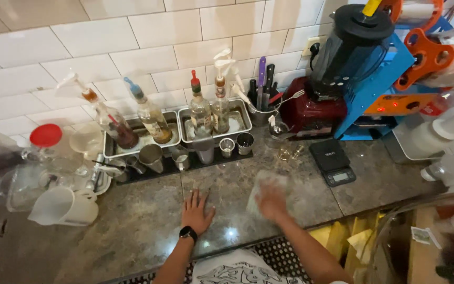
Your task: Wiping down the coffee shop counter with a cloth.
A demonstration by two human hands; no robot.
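Left hand flat, fingers spread, on the stone counter. Right hand blurred, pressing a pale cloth beside it; grip unclear.

pump bottles: 5 | metal trays: 2 | metal cups: 5 | scale: 1 | blender: 1

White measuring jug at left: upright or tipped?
Tipped. The white measuring jug lies on its side on the stone counter, mouth facing left.

Single head cam, looks steeply down over counter toward tiled wall, close range; both forearms enter from bottom edge.
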